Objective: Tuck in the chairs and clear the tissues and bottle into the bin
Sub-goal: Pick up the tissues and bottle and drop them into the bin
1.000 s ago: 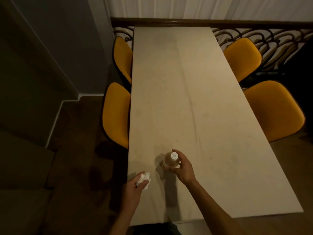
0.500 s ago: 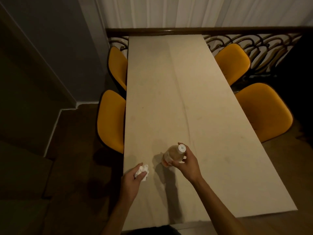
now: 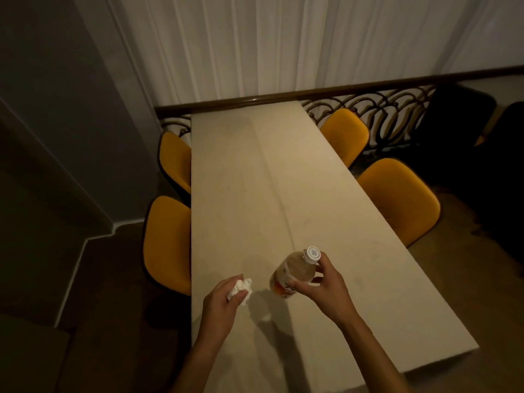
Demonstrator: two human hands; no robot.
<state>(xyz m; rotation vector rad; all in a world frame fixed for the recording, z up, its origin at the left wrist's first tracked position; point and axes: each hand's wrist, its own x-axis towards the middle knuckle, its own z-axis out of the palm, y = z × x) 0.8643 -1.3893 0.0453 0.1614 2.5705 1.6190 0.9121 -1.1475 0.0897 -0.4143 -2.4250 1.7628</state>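
I see my left hand (image 3: 224,303) low in the frame, left of centre, its grip pinched around a crumpled white tissue (image 3: 241,289) that pokes out between thumb and fingers, over the near left part of the counter (image 3: 283,180); my right hand (image 3: 323,287) sits just right of it, grip closed on the bottle (image 3: 295,275), which is tilted with its white cap (image 3: 312,254) toward the upper right and its base toward the lower left, lifted clear of the counter with its shadow falling below it; the bottle is clear plastic with a label and amber tint near the base; the pale counter runs from the lower centre up to the dark rail (image 3: 283,99) at mid-frame, its top bare of other things; two yellow chairs (image 3: 167,242) stand along the left edge, seats partly under the counter; two more yellow chairs (image 3: 399,199) stand on the right, the nearer one angled and standing further out from the edge; white curtains (image 3: 283,43) fill the top of the frame; I cannot see a bin anywhere in this view.
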